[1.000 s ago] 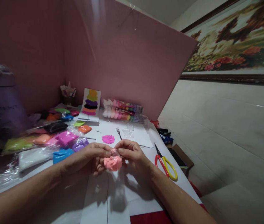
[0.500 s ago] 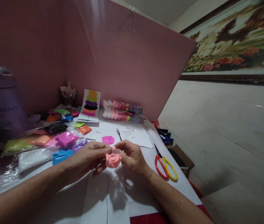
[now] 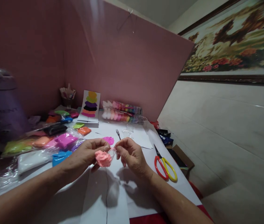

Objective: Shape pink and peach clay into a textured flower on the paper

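**Held items**
- Left hand: thumb and forefinger pressed together on the top of the salmon-pink clay lump. The other fingers are curled under and behind it.
- Salmon-pink clay lump: crumpled and soft-looking, held above the white paper between the fingertips of both hands, nearer the left.
- Right hand: thumb and forefinger pinch a scrap of clear plastic film that reaches to the lump's right side. The remaining fingers are loosely bent.

**Beyond the fingertips**
- Magenta clay disc: ribbed, flat on the paper, just past the left thumb.
- Small fork: beside the disc, a little farther out.
- Pack of clay sticks and colour sample card: well beyond, against the pink board.

**Left of the left fingers**
- Bagged clay: blue nearest, then purple, magenta, white. Orange and green pieces lie farther back.
- Purple container: far left, out of focus.

**Right of the right fingers**
- Scissors: one red and one yellow handle, blades closed, lying near the right wrist.

**Below the hands**
- Thin dark thread: runs along the paper toward the viewer.
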Demonstrator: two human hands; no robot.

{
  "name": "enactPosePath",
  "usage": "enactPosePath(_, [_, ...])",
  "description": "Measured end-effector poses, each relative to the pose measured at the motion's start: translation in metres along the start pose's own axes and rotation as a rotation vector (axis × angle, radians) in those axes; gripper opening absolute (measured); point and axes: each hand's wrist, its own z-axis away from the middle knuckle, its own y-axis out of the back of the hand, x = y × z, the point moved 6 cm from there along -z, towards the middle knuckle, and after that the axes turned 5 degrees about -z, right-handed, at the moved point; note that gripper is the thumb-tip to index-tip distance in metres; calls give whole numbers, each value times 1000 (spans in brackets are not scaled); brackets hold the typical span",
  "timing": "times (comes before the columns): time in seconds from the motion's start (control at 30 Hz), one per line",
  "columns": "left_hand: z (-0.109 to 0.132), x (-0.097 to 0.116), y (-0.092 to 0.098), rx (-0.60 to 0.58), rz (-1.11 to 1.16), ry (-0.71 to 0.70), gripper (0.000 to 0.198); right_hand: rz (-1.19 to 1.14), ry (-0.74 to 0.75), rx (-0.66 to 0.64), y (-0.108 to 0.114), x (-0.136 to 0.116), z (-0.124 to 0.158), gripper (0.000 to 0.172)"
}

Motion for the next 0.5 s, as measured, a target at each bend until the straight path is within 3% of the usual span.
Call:
enactPosePath(0.23, [2, 4, 0, 33, -68, -54, 33, 467, 363, 48, -3, -21, 9, 9])
enactPosePath(0.37, [4, 5, -4, -14, -145, -83, 36, 548, 427, 3, -6, -21, 10, 10])
enactPosePath(0.5, [6, 5, -9, -68, -203, -99, 39, 545, 383, -10, -7, -19, 10, 12])
